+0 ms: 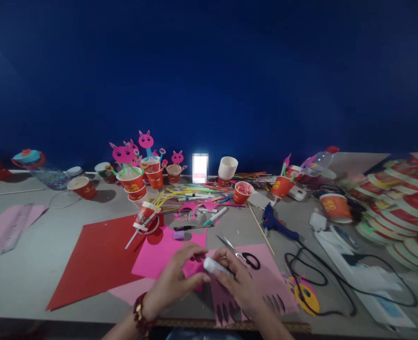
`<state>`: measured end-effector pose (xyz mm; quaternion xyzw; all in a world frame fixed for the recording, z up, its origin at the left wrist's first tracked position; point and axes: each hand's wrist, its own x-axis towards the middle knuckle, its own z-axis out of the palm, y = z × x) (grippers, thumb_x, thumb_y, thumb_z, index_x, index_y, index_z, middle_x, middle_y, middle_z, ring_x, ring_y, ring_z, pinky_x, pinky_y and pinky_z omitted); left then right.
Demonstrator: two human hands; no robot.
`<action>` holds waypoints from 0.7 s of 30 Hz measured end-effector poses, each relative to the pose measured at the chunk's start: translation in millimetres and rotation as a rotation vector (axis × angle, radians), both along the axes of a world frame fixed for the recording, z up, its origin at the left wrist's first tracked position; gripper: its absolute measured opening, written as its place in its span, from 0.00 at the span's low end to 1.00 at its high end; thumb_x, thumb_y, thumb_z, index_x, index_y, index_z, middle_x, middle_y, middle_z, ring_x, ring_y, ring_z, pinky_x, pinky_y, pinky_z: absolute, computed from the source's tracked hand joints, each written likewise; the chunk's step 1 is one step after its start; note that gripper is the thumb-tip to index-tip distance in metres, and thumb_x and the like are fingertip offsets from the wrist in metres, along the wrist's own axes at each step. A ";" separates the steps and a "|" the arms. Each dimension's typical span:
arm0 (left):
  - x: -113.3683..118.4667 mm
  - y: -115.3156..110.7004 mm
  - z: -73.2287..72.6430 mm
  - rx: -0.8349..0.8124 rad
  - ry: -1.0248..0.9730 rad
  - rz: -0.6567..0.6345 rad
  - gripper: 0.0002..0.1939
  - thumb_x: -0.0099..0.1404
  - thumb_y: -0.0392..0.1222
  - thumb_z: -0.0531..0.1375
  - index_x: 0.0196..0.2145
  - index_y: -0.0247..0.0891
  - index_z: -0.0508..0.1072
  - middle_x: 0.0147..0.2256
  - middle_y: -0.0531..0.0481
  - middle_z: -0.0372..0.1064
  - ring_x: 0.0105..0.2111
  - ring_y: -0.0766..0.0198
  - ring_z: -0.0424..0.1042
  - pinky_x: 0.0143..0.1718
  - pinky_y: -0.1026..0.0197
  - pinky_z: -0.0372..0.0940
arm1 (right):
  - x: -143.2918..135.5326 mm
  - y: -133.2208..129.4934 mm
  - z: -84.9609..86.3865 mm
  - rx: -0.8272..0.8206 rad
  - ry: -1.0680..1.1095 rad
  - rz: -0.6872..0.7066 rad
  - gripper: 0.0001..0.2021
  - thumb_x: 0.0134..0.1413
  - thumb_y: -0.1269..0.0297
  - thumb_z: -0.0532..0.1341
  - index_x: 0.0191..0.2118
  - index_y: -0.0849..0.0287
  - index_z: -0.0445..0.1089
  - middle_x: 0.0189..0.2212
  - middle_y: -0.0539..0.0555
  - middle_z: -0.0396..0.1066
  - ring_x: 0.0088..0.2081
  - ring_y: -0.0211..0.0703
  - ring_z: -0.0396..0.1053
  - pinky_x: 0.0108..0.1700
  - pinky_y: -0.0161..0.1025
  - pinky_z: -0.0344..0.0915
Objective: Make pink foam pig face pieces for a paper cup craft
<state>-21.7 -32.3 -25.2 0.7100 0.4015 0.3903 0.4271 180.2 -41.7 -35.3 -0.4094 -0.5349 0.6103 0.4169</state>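
My right hand is wrapped round a white glue stick or capped tube, its pale end pointing left. Beside it my left hand has its thumb and fingers curved apart, with no object visible between them. Beneath the hands lie a bright pink sheet and a lighter pink sheet with slits cut in its lower edge. Scissors with black handles rest on the table just beyond my right hand. A small purple block sits on the bright pink sheet.
A large red sheet lies left. Several red cups with pink animal faces stand behind. Colored sticks and pens cover the middle. A blue glue gun, its black cable, a power strip and stacked cups are right.
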 end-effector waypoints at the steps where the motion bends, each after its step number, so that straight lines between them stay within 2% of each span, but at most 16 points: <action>1: 5.7 -1.0 -0.3 0.004 -0.014 0.000 0.21 0.63 0.56 0.65 0.47 0.39 0.73 0.40 0.46 0.73 0.40 0.59 0.71 0.43 0.58 0.67 | -2.4 0.1 -1.9 0.017 0.021 0.001 0.17 0.56 0.48 0.65 0.39 0.56 0.65 0.31 0.49 0.68 0.32 0.39 0.66 0.35 0.35 0.62; 3: 14.5 -2.5 -3.4 -0.005 -0.040 0.023 0.18 0.64 0.56 0.63 0.41 0.38 0.73 0.36 0.47 0.72 0.37 0.59 0.71 0.41 0.59 0.67 | -5.9 -0.5 -6.3 0.014 0.049 -0.006 0.17 0.56 0.47 0.65 0.36 0.55 0.64 0.27 0.46 0.65 0.27 0.36 0.62 0.30 0.33 0.59; 5: 15.6 -2.6 -8.8 -0.025 -0.046 0.034 0.17 0.65 0.55 0.63 0.40 0.38 0.72 0.36 0.47 0.73 0.37 0.60 0.72 0.41 0.59 0.68 | -6.5 -1.8 -9.9 -0.043 0.058 -0.007 0.18 0.55 0.45 0.65 0.35 0.55 0.63 0.22 0.42 0.59 0.21 0.32 0.53 0.23 0.30 0.52; 8: -0.4 0.9 -18.2 0.013 0.044 0.062 0.21 0.65 0.51 0.64 0.52 0.41 0.69 0.43 0.45 0.73 0.43 0.58 0.73 0.46 0.56 0.69 | -1.0 -3.8 -11.7 -0.142 0.076 -0.020 0.19 0.54 0.44 0.64 0.36 0.54 0.62 0.19 0.40 0.54 0.17 0.29 0.45 0.19 0.29 0.43; 10: -16.8 4.4 -24.5 0.115 0.205 0.173 0.21 0.67 0.48 0.63 0.55 0.42 0.67 0.46 0.44 0.72 0.45 0.56 0.72 0.48 0.53 0.69 | 5.4 -3.9 -11.5 -0.196 0.112 -0.070 0.19 0.54 0.44 0.65 0.38 0.54 0.63 0.20 0.40 0.55 0.17 0.29 0.44 0.19 0.29 0.42; 12: -30.4 6.4 -30.8 0.233 0.405 0.260 0.18 0.67 0.48 0.62 0.53 0.42 0.70 0.48 0.42 0.72 0.49 0.52 0.71 0.50 0.48 0.68 | 12.0 -2.8 -11.7 -0.238 0.153 -0.116 0.18 0.54 0.47 0.65 0.41 0.54 0.64 0.22 0.41 0.57 0.18 0.28 0.45 0.20 0.29 0.42; 16: -36.5 3.6 -43.1 0.329 0.690 0.270 0.23 0.64 0.49 0.65 0.54 0.39 0.70 0.50 0.40 0.71 0.51 0.46 0.69 0.51 0.43 0.67 | 18.4 -0.1 -14.8 -0.229 0.131 -0.125 0.19 0.53 0.53 0.66 0.48 0.52 0.66 0.27 0.46 0.65 0.20 0.31 0.53 0.22 0.30 0.49; 21: -30.7 2.0 -54.0 0.340 0.766 0.267 0.21 0.65 0.46 0.63 0.54 0.38 0.69 0.50 0.40 0.69 0.50 0.47 0.68 0.50 0.43 0.66 | 19.2 0.2 -19.8 -0.071 -0.096 -0.094 0.18 0.56 0.56 0.64 0.52 0.52 0.70 0.36 0.53 0.72 0.27 0.39 0.65 0.26 0.34 0.61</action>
